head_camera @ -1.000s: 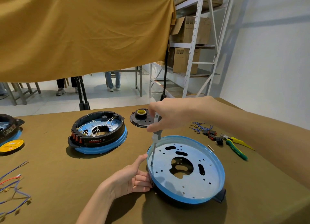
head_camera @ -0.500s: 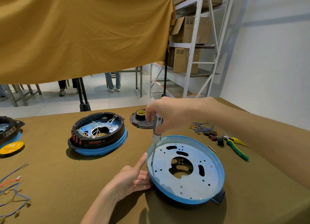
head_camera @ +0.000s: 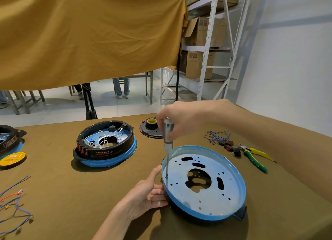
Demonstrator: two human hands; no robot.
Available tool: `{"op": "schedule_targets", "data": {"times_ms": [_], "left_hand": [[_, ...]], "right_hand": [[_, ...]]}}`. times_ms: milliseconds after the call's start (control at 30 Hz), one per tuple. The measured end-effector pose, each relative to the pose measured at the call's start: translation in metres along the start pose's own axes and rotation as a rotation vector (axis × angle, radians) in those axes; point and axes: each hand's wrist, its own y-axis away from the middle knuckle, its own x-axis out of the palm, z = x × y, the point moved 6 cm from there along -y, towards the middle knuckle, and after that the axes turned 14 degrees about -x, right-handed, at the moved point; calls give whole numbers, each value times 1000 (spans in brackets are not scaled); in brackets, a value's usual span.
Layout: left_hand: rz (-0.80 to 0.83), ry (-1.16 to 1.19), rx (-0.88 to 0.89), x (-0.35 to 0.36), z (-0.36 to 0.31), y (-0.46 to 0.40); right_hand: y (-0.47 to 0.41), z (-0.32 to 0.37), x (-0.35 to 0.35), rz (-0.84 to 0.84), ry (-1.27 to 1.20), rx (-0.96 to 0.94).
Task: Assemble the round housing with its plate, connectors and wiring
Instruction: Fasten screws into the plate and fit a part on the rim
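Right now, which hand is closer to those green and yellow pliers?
The right hand. It grips the screwdriver up left of the pliers; the left hand steadies the housing's far rim.

On the table, the round housing sits near and right of centre, with the plate lying inside it. The left hand rests against its left wall; the right hand is above its far-left rim, and the screwdriver stands upright with its tip on the plate's left edge. A second housing lies farther left. Behind the right hand sits a disc with a tape roll on it. Pliers and connectors lie right; loose wires lie near left.
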Motion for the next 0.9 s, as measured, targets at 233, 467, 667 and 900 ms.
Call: {"op": "schedule_targets", "data": {"times_ms": [233, 467, 667, 900], "left_hand": [[-38, 9, 29, 2, 1, -3], [-64, 3, 18, 6, 1, -8], [-94, -13, 12, 5, 2, -11], [-118, -29, 11, 5, 2, -14]], "right_hand": [[4, 4, 0, 25, -66, -57], [3, -11, 2, -27, 52, 76], [11, -19, 9, 50, -57, 69], [11, -20, 14, 46, -107, 80]]}}
